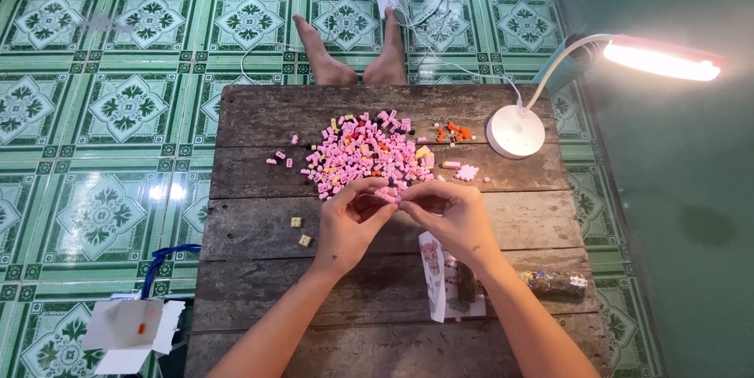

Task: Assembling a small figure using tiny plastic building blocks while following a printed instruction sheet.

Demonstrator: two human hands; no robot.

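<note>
a small pink brick piece (390, 196) sits just below the centre of the frame, pinched between the fingertips of both hands. the left hand (349, 225) curls in from the lower left with thumb and forefinger closed on the piece, and the right hand (454, 217) meets it from the lower right, its fingertips also clamped on the same piece. judging from this, the step in hand looks like pressing tiny bricks together; the next move would call for a steady pinch and careful lining up, since the parts are very small.

just above the hands lies one heap of tiny bricks (367, 154), mostly pink with some yellow, black and orange, too many to count. a little cluster of orange bricks (454, 133) lies to its upper right, and a pale pink lump (466, 172) near it. two tan bricks (300, 231) sit apart, left of the left hand. a few loose pink ones (280, 158) lie left of the heap.

under the right wrist is one printed leaflet (441, 276), and a clear wrapped packet (556, 282) lies to the right. all rest on one weathered wooden bench (251, 119). one white desk lamp (517, 130) stands at its upper right, lit. two bare feet (357, 64) of another person show at the top, on the green tiled floor (102, 111). one white box (129, 333) sits lower left
</note>
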